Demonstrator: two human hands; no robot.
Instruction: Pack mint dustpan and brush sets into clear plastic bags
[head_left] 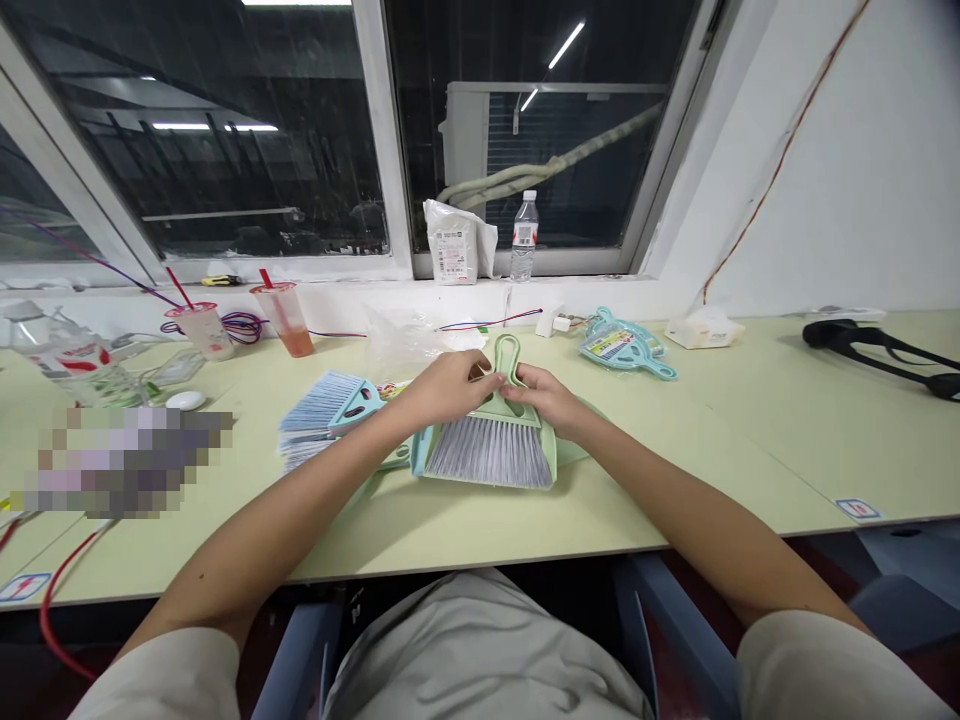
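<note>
A light green hand brush [491, 450] with grey bristles lies against a matching green dustpan [551, 465], bristles toward me. My left hand [454, 385] is closed, thumb and fingertips pressing at the left of the brush's handle base. From the other side, my right hand [553, 402] grips the same spot, with its thumb on top. The handle's loop rises beyond both hands. Left of them, partly behind my forearm, lie blue brushes [330, 400] with blue-grey bristles. A blue edge shows beside the green dustpan, and more green pieces are partly hidden underneath.
Packaged blue dustpan sets [622, 345] lie at the back right, near a tissue pack [703, 330]. Clear plastic wrap [401, 338] is behind my left hand. Drink cups [285, 318] with red straws stand back left. Black straps [885, 350] lie far right. A water bottle [524, 240] stands on the sill.
</note>
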